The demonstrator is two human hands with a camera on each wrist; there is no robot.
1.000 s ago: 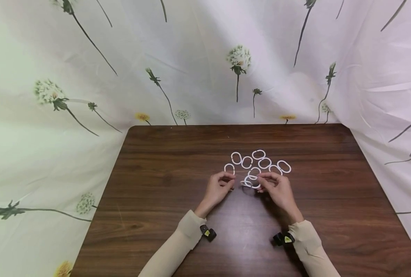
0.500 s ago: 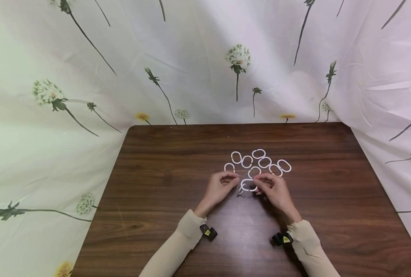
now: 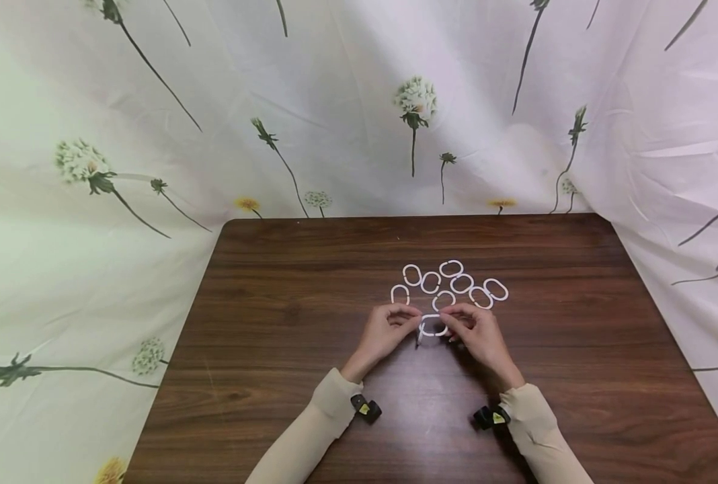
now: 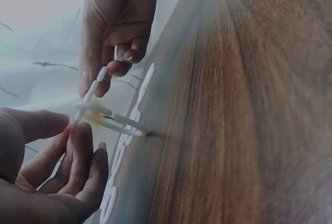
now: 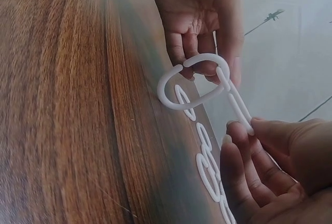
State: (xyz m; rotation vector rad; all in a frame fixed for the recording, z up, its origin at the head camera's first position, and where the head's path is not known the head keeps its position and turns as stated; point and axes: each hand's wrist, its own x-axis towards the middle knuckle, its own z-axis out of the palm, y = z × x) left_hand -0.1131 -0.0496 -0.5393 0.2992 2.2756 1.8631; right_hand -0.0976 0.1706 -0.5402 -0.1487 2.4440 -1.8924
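Observation:
Between both hands is a white plastic oval link (image 3: 434, 316), with a small gap in its side. My left hand (image 3: 386, 333) pinches its left end between thumb and fingertips. At the other end my right hand (image 3: 481, 336) pinches the same link with thumb and forefinger. A second white link (image 5: 168, 97) is threaded through the held one and hangs near the left fingertips, its own gap visible in the right wrist view. Seen edge-on in the left wrist view, the held link (image 4: 89, 98) spans the two hands, with the hanging link (image 4: 116, 128) crossing it.
Several loose white oval links (image 3: 452, 269) lie in a loose cluster on the dark wooden table (image 3: 310, 282), just beyond the hands. A white curtain (image 3: 347, 121) with a dandelion print stands behind the table and along its sides.
The right hand has brought the linked pair left and the left fingertips have moved right to pinch the upper link. The second link now hangs lower, by the left hand.

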